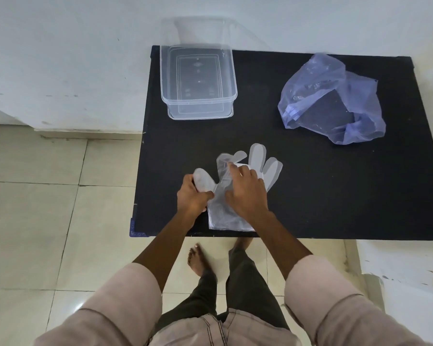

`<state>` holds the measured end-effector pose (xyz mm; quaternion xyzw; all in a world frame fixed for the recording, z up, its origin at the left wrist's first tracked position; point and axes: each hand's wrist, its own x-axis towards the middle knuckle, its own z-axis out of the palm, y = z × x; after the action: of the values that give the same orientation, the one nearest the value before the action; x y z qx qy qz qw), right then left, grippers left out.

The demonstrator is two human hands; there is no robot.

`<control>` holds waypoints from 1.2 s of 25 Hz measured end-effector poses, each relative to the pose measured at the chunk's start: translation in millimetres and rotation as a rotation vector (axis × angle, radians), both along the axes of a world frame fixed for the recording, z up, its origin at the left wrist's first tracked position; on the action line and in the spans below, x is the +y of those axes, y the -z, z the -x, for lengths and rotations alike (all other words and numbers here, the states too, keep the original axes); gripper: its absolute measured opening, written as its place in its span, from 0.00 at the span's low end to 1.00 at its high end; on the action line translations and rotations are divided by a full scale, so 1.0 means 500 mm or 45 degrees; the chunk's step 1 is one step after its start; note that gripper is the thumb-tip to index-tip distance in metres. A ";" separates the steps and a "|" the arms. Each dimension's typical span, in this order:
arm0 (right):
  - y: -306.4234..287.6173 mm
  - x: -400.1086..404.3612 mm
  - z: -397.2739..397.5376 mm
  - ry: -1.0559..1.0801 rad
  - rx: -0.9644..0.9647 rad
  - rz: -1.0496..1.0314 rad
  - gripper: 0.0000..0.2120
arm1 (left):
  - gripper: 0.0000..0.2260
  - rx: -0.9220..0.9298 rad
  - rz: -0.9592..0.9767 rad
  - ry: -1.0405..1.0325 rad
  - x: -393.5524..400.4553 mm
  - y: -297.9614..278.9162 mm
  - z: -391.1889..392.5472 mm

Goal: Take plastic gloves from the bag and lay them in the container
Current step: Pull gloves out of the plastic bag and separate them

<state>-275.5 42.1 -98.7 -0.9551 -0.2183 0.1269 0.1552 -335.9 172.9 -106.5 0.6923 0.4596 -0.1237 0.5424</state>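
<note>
Black table (298,196) fills the middle of the view, set against a white wall above a tiled floor. Next in size, the blue plastic bag (333,101) lies crumpled and open at the table's far right. At the far left stands the clear container (198,96), with nothing visible inside. Well apart from both, near the front edge, the plastic gloves (255,161) lie flat, fingers spread and pointing away from the person. The right hand (246,193) presses down on the glove, its fingertips curled, pinching a fold of the film. The left hand (193,197) is clenched around the glove's thumb at the left side.
</note>
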 end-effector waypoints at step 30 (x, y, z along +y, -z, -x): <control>-0.007 -0.061 0.117 0.256 0.484 -0.493 0.08 | 0.14 0.059 0.380 0.081 -0.021 -0.036 0.067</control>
<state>-333.8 11.4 -95.2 -0.8836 -0.1099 0.2436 0.3846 -369.4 162.2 -88.3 0.6150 0.4264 -0.2238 0.6244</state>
